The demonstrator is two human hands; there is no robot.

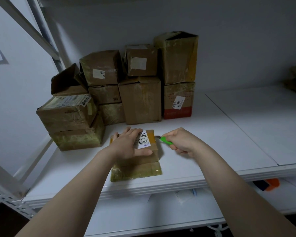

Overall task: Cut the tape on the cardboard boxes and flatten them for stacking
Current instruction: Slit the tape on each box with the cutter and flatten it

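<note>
Pressing down on small taped box (140,170), centre of white shelf (212,142), with spread left hand (130,144) — gripping green cutter (167,140) in curled right hand (183,142) at 3 o'clock, blade at box's 2 o'clock corner. Stacked boxes (140,100) behind, 12 o'clock.

Boxes (140,100) block behind; shelf (229,134) rightward seemingly free.

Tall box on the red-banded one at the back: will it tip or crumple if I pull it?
Likely tippy: the tall box stands on end atop the red-banded box. Probably soft, perhaps empty: its top gapes open and its walls look creased.
</note>
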